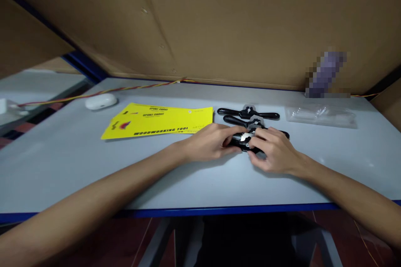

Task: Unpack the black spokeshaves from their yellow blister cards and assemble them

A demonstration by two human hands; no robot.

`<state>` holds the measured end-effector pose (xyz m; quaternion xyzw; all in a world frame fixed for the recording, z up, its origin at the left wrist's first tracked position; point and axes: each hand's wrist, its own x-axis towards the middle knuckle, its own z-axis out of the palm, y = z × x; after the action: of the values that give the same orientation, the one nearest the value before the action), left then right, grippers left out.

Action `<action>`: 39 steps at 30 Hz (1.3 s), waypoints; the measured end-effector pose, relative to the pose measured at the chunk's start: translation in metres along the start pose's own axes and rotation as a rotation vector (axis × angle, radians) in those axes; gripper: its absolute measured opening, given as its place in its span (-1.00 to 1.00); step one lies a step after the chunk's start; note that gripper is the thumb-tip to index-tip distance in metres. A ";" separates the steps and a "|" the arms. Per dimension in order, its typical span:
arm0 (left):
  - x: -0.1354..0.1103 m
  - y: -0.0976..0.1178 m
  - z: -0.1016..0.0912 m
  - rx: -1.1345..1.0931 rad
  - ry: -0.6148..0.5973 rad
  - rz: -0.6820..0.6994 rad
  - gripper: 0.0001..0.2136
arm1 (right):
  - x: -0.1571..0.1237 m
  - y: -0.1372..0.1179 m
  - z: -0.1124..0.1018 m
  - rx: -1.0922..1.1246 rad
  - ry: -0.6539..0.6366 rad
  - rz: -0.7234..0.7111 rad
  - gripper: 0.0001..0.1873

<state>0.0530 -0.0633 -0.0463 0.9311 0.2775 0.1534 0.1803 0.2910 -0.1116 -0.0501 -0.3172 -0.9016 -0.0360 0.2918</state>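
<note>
A black spokeshave [242, 141] with a shiny metal blade lies on the grey table [156, 175]. My left hand [209, 142] grips its left handle with curled fingers. My right hand [274, 150] is closed over its right side, fingertips on the blade area. Two more black spokeshaves [249, 113] lie just behind, one handle partly hidden by my right hand.
Yellow "woodworking tool" cards [156, 122] lie to the left, with a white earbud case [100, 101] beyond them. Clear plastic bags [321, 116] sit at the right. A red-yellow wire [125, 88] runs along the cardboard back wall [234, 25].
</note>
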 end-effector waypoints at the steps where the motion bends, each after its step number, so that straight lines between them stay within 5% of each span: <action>1: 0.000 0.000 0.000 0.005 0.003 0.000 -0.54 | 0.000 0.000 0.000 -0.014 0.000 0.004 -0.82; 6: -0.001 -0.003 0.002 0.125 0.049 -0.014 -0.48 | -0.002 0.001 0.002 -0.084 -0.032 0.055 -0.81; 13: 0.002 -0.001 0.000 0.270 -0.080 -0.191 -0.26 | -0.002 0.001 -0.003 -0.071 0.026 0.011 -0.75; 20: 0.002 0.003 -0.001 0.313 -0.101 -0.182 -0.26 | -0.004 0.004 -0.005 -0.112 -0.065 -0.018 -0.80; 39: 0.003 0.004 -0.002 0.280 -0.124 -0.165 -0.35 | -0.004 -0.001 -0.006 -0.128 0.028 -0.149 -0.79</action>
<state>0.0563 -0.0646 -0.0417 0.9290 0.3597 0.0401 0.0776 0.2963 -0.1158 -0.0479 -0.2668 -0.9144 -0.1193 0.2800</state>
